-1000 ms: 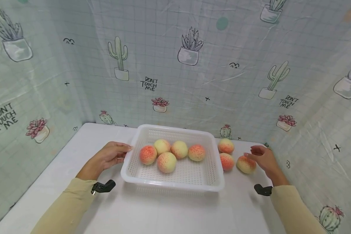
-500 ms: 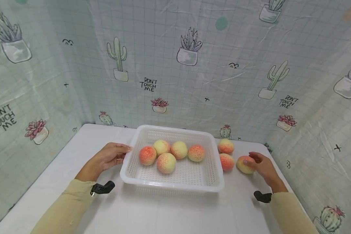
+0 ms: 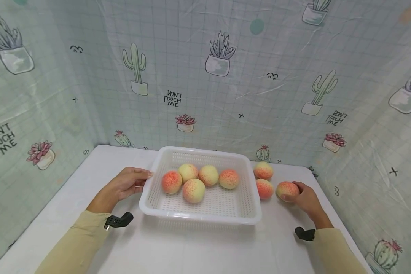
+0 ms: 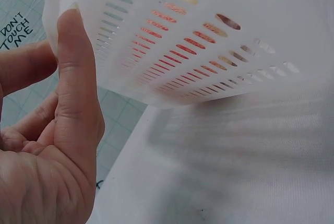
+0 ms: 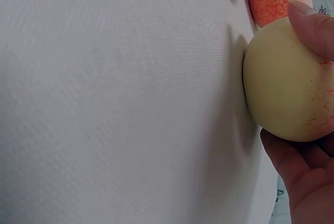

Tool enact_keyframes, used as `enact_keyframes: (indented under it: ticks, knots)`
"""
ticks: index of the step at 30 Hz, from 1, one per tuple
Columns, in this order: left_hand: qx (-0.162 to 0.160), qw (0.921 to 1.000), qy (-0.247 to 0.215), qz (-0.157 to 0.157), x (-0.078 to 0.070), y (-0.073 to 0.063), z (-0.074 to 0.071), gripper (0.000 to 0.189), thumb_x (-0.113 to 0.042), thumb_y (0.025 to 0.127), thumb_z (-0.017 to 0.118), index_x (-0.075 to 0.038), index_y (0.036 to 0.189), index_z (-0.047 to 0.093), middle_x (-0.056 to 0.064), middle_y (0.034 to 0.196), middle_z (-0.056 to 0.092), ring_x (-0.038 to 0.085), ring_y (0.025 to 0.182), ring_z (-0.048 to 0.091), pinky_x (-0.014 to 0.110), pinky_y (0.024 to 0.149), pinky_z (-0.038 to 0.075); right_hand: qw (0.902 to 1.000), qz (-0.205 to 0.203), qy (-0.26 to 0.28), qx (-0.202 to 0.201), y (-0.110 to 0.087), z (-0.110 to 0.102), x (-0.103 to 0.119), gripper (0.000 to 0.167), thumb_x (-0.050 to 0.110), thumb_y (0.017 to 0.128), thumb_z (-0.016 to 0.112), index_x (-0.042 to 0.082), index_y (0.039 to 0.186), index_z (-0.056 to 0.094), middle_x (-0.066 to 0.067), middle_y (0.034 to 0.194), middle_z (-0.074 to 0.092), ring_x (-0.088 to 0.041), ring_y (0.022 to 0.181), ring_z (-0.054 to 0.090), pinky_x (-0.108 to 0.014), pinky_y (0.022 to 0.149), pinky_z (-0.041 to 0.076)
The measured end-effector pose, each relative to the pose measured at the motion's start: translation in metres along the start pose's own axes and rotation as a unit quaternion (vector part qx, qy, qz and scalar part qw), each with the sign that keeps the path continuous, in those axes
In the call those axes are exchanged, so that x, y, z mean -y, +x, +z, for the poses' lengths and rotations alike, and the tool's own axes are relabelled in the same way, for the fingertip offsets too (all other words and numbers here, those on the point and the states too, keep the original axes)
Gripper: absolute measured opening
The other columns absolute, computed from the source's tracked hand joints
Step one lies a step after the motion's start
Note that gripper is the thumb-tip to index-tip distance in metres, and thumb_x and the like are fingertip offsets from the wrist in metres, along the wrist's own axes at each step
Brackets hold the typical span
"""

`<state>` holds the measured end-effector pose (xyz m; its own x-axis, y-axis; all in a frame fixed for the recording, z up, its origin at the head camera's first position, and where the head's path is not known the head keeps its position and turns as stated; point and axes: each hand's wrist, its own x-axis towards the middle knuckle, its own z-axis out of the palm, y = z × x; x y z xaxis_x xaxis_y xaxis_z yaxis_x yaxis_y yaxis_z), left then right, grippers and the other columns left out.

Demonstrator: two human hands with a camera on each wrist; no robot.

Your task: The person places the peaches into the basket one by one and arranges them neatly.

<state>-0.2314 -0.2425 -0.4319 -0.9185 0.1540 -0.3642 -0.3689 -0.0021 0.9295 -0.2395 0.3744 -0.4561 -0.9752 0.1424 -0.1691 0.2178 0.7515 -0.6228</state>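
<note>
the patterned sheet (image 3: 191, 23) bears the text "don't touch me" (image 3: 172, 98): 3 instances in the head view, 1 in the left wrist view.

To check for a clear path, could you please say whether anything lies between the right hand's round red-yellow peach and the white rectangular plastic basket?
Yes: another round red-orange peach sits between the held peach and the basket's right wall.

On the flat white worktop (image 3: 191, 253) stands a white rectangular plastic basket (image 3: 200, 217), with five round yellow-red peaches (image 3: 193, 191) inside. Three more peaches (image 3: 265, 189) are right of the basket; a plant-printed grey-green sheet (image 3: 191, 57) hangs behind it.
</note>
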Motion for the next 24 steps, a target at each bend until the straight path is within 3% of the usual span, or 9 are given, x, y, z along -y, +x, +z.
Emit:
enact_keyframes:
  ticks: [11,24]
  knots:
    - [0.0,1.0,0.001,0.0,0.0,0.0,0.001,0.057,-0.021,0.099,0.073,0.007,0.143,0.054,0.001,0.106,0.073,0.017,0.093,0.069,0.033,0.084,0.065,0.9999,0.016,0.001,-0.001,-0.001,-0.005,0.0,0.102,0.052,0.086,0.082,-0.005,0.156,0.034,-0.033,0.156,0.042,-0.05,0.14,0.043,-0.066,0.117,0.039]
    - [0.001,1.0,0.004,0.002,-0.001,-0.001,0.001,0.057,-0.022,0.098,0.074,0.007,0.143,0.054,0.0,0.106,0.073,0.017,0.093,0.069,0.032,0.085,0.065,1.0,-0.004,0.005,0.005,-0.006,-0.012,0.001,0.102,0.052,0.086,0.082,-0.005,0.156,0.035,-0.033,0.156,0.043,-0.048,0.139,0.045,-0.065,0.116,0.041]
